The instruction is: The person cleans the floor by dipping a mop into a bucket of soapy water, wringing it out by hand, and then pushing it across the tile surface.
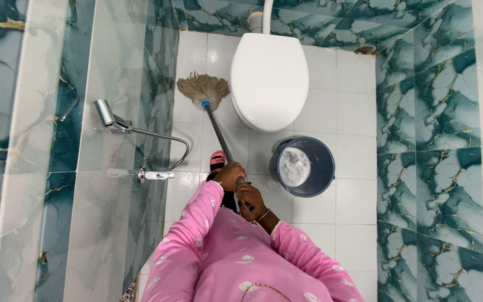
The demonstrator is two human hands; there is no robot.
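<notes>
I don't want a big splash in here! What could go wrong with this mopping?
The grey stringy mop head lies on the white floor tiles, so they may get slippery. The long dark mop handle, gripped by both hands, could swing into the round grey bucket of foamy water and tip it.

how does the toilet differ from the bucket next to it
The toilet is white and oval; the bucket is blue-grey and round. The toilet has its lid shut, while the bucket stands open, with foamy water showing inside. The toilet sits against the back wall; the bucket is nearer the person, close to the right hand. Both stand on the white tiled floor.
</notes>
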